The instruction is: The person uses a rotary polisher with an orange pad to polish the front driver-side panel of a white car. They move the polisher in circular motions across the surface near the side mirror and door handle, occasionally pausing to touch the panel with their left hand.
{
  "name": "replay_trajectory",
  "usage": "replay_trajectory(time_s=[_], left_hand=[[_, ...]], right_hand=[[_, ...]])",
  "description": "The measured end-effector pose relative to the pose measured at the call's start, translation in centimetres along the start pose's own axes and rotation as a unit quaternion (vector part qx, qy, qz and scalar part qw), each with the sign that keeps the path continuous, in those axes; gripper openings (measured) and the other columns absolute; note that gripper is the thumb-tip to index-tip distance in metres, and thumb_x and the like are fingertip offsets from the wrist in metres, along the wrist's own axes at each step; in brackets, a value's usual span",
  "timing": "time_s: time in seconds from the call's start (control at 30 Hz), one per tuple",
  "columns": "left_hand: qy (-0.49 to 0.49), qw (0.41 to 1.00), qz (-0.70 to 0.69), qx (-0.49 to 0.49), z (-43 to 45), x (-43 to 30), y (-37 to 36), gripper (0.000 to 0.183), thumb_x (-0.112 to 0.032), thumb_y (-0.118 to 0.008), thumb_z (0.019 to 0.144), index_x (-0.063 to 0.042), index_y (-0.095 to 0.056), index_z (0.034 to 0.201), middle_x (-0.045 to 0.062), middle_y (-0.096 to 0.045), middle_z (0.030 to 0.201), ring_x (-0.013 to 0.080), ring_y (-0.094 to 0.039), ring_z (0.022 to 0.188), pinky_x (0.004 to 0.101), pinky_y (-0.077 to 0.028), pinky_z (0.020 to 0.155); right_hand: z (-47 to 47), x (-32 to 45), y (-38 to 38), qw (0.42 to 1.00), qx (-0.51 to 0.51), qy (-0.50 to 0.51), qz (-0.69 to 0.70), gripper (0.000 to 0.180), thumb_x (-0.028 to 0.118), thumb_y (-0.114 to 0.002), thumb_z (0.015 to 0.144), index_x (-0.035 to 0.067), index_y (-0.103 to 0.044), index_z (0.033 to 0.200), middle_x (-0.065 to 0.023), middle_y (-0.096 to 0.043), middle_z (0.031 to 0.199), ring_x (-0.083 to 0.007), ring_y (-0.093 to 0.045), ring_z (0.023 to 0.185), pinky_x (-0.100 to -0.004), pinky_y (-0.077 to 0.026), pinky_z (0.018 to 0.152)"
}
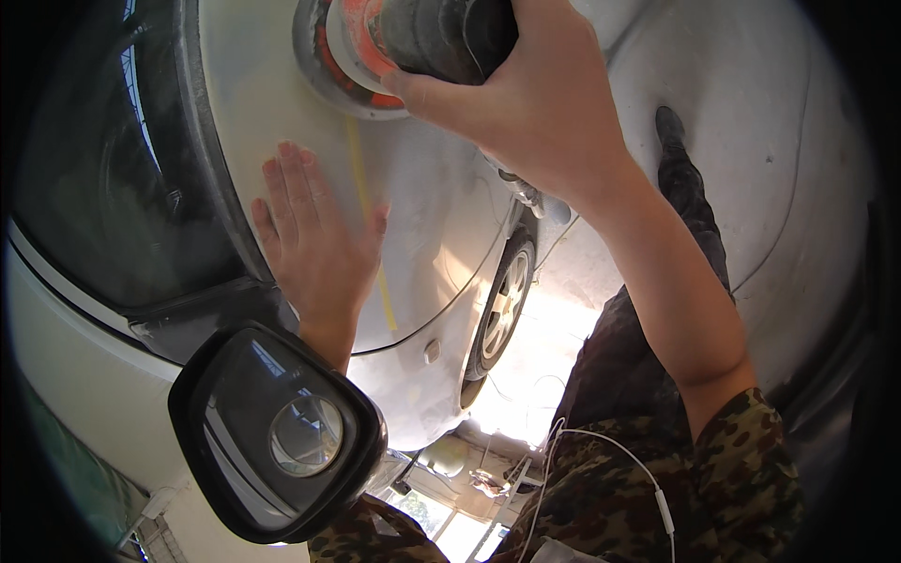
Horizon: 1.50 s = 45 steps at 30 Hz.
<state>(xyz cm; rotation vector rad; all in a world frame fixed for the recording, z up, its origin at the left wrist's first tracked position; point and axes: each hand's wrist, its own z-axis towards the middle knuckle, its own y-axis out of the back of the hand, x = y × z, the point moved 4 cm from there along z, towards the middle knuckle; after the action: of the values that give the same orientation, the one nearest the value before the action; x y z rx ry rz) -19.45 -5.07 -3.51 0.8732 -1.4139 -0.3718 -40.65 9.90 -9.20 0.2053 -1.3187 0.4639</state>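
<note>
My right hand (545, 105) grips the dark, ribbed body of an orbital sander (429, 35) with a red collar and a round pad. The pad faces a dull silver car body panel (429, 204); whether it touches cannot be made out. A metal hose fitting (524, 193) shows below the hand. Lower left of the sander, my left hand (310, 225) lies flat on the panel with nothing in it, its thumb spread out. A thin yellow stripe (359, 158) runs along the panel and passes behind the thumb.
A black side mirror (369, 422) juts out beside my left wrist. Dark window glass (105, 183) borders the panel on the left. A car wheel (503, 313) stands beyond the panel. White earphone cord (626, 447) hangs over my camouflage clothing, and my dark shoe (669, 127) is on the floor.
</note>
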Motion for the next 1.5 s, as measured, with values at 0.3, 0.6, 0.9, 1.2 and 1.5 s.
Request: replay_trajectory(time_s=[0.3, 0.6, 0.9, 1.2, 1.5], left_hand=[[-0.096, 0.992, -0.042, 0.074, -7.4, 1.8, -0.2, 0.088, -0.062, -0.057, 0.103, 0.002, -0.044, 0.162, 0.025, -0.045, 0.167, 0.0446, -0.048, 0.151, 0.0666, -0.040, 0.114], [-0.136, 0.979, -0.143, 0.052, -15.8, 3.3, -1.2, 0.080, -0.054, -0.044, 0.112, 0.006, -0.036, 0.163, 0.037, -0.050, 0.155, 0.0585, -0.055, 0.134, 0.0718, -0.043, 0.109], [-0.224, 0.963, -0.064, -0.136, -18.2, 5.8, 2.3, 0.075, -0.049, -0.039, 0.111, 0.007, -0.041, 0.160, 0.034, -0.056, 0.151, 0.0532, -0.057, 0.136, 0.0666, -0.044, 0.117], [-0.216, 0.965, -0.123, -0.082, -17.4, 5.9, 1.7, 0.072, -0.047, -0.033, 0.111, 0.002, -0.040, 0.164, 0.032, -0.051, 0.157, 0.0458, -0.048, 0.150, 0.0609, -0.039, 0.126], [-0.226, 0.956, -0.144, -0.116, -18.8, 6.3, 3.0, 0.072, -0.047, -0.029, 0.113, 0.002, -0.038, 0.164, 0.032, -0.048, 0.158, 0.0461, -0.047, 0.150, 0.0613, -0.039, 0.125]], right_hand=[[-1.4, 0.4, -4.2, 0.999, 0.035, 0.022, -0.030, 0.070, 0.023, -0.088, 0.069, 0.012, -0.062, 0.133, -0.0162, -0.065, 0.123, -0.0373, -0.074, 0.101, -0.0469, -0.062, 0.086], [-6.1, 2.3, -6.9, 0.988, 0.145, 0.054, -0.020, 0.077, 0.016, -0.092, 0.064, 0.014, -0.059, 0.134, -0.0110, -0.062, 0.127, -0.0345, -0.072, 0.104, -0.0427, -0.062, 0.080], [-16.5, 5.5, -9.9, 0.959, 0.225, 0.158, -0.066, 0.055, 0.018, -0.082, 0.078, 0.015, -0.066, 0.131, -0.0065, -0.061, 0.113, -0.0215, -0.069, 0.084, -0.0333, -0.059, 0.061], [-5.5, 3.3, -8.3, 0.989, 0.124, 0.053, -0.064, 0.079, 0.020, -0.095, 0.068, 0.013, -0.056, 0.136, -0.0113, -0.060, 0.122, -0.0341, -0.073, 0.095, -0.0407, -0.061, 0.066], [-10.7, 3.0, -7.9, 0.980, 0.194, 0.008, -0.033, 0.086, 0.012, -0.096, 0.060, 0.021, -0.062, 0.139, -0.0139, -0.063, 0.128, -0.0366, -0.074, 0.103, -0.0447, -0.064, 0.075]])
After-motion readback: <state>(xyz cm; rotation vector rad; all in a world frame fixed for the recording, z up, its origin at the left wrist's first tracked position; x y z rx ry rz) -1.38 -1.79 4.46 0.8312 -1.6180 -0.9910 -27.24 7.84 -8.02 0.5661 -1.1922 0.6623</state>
